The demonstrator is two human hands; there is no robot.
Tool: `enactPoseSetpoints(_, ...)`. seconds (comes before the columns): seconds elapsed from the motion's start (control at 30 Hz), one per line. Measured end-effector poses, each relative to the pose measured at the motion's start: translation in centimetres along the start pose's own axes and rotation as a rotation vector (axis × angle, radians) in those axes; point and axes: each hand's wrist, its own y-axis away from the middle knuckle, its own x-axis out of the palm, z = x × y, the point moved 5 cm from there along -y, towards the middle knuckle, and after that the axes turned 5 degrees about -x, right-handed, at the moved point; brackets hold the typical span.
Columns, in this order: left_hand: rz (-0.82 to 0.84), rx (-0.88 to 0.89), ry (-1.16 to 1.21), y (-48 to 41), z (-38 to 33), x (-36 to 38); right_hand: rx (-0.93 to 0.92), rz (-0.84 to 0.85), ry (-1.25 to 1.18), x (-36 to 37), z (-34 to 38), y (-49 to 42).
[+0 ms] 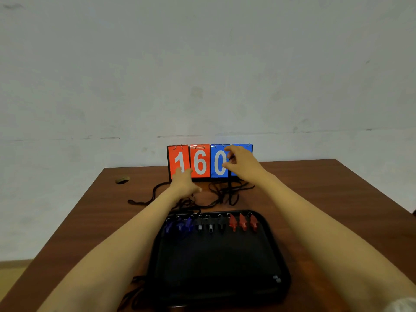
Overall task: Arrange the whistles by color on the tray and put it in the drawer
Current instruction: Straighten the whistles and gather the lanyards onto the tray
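Observation:
A black tray [213, 262] lies on the brown table in front of me. Along its far edge lie whistles in a row: blue whistles [182, 226] on the left, black whistles [210, 227] in the middle, red whistles [243, 222] on the right. Their black lanyard cords [155, 194] trail over the table behind the tray. My left hand [184, 183] reaches over those cords with its fingers straight. My right hand [242, 164] is raised in front of the scoreboard and pinches one cord, which hangs straight down from it.
A flip scoreboard [200, 163] with red and blue cards stands at the table's far edge by the wall. A small ring-shaped object [122, 180] lies at the far left of the table [326, 199]. A small grey piece [277, 279] sits in the tray's near right corner.

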Motion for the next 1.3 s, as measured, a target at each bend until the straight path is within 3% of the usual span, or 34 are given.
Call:
enactPoseSetpoints(0.17, -0.021, 0.330, 0.177, 2.7, -5.7, -1.4, -0.085, -0.102, -0.123, -1.9, 3.2, 0.7)
enactPoseSetpoints(0.27, 0.005, 0.416, 0.305, 3.9, -7.5, -1.8, -0.174, -0.153, -0.259, -3.5, 5.6, 1.5)
enactPoseSetpoints(0.43, -0.184, 0.357, 0.510, 4.9, -8.0, -4.0, -0.234, -0.356, -0.345, -7.3, 7.8, 2.5)
enactPoseSetpoints(0.6, -0.366, 0.271, 0.440, 6.5, -5.6, -7.5, -0.139, -0.583, -0.386, -11.4, 6.5, 4.0)
enactPoseSetpoints(0.8, -0.339, 0.343, 0.268, 9.0, -4.1, -7.6, -0.070, -0.466, -0.102, -10.6, 5.4, 6.2)
enactPoseSetpoints(1.07, -0.180, 0.387, 0.105, 11.7, 1.6, -4.8, 0.210, -0.435, -0.145, -7.6, -0.4, 10.5)
enactPoseSetpoints(1.3, -0.056, 0.289, -0.082, 13.1, 7.7, -1.4, 0.457, -0.340, -0.009, -4.7, -6.8, 16.7)
